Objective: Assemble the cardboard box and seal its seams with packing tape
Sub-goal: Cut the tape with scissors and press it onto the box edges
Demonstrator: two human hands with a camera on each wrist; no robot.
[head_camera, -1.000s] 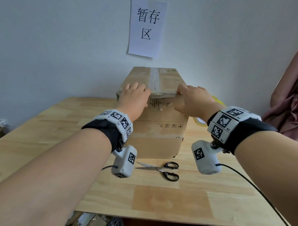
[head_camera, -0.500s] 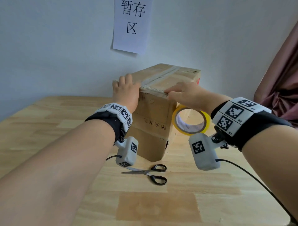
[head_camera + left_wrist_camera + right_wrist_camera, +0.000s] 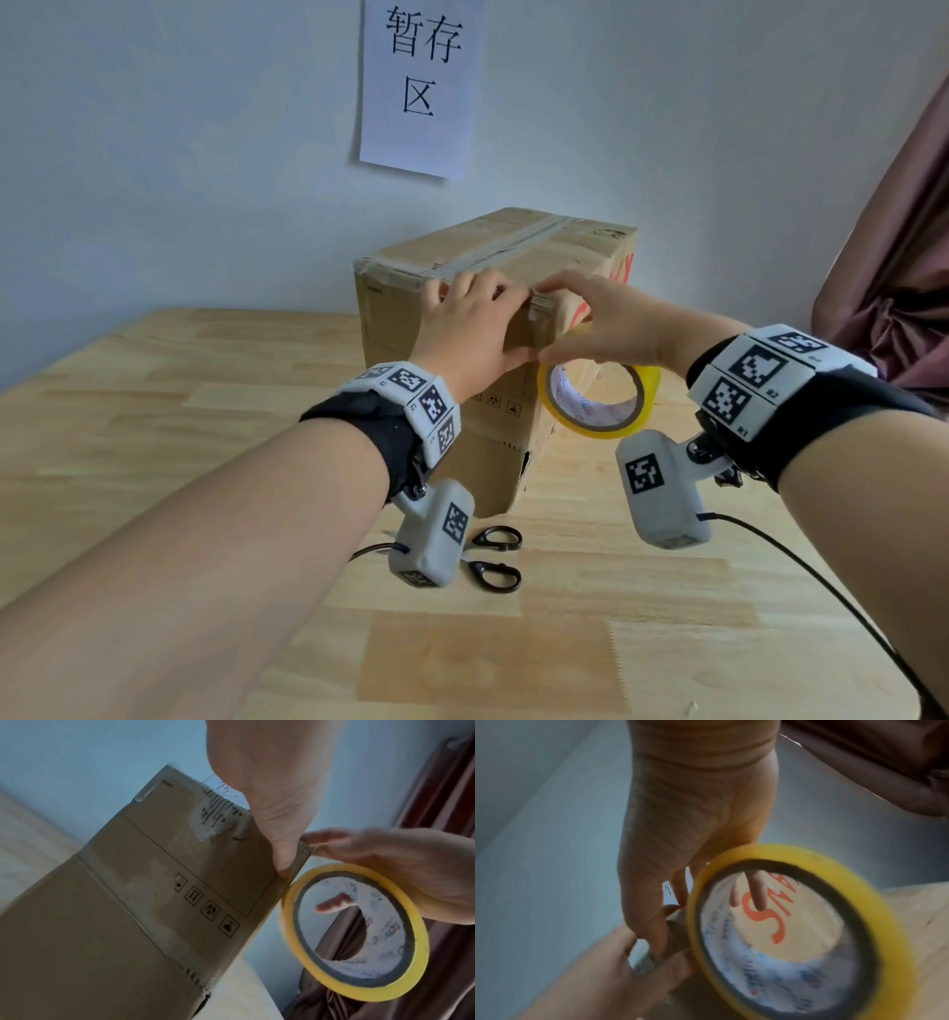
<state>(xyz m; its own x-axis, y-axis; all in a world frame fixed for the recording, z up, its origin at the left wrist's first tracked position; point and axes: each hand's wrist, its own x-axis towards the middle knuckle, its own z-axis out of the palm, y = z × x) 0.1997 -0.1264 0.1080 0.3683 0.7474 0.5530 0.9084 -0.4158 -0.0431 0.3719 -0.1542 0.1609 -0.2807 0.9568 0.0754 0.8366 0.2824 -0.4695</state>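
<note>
Two black-handled scissors (image 3: 493,557) loops lay closest on the wooden table (image 3: 154,411), blades hidden behind the left wrist camera, so no cut seemed to be in hand. Just beyond them both hands met at the near upper corner of the cardboard box (image 3: 395,329). A second earlier that box had faced the person squarely with a hand on each side of the top seam; it had since been turned so that a vertical corner pointed at them, and the strip along the near top edge was being carried round onto the side panel with the red lettering. The left hand (image 3: 472,329) lay spread on the box, fingers straight across the top edge and the thumb pressed down along the corner edge, as the left wrist view showed. The right hand (image 3: 601,318) held the yellow-rimmed tape roll (image 3: 595,401), which hung below it just beside the box's side; fingers showed through its core, while thumb and forefinger reached to the corner next to the left thumb. Whether they pinched the tape there I could not tell. My reading was that the centre seam on top was already taped and the edge seam was midway, the corner wrap being the tricky part. Farther back a paper sign (image 3: 418,87) hung on the wall, with a dark red curtain (image 3: 893,257) at the right.
</note>
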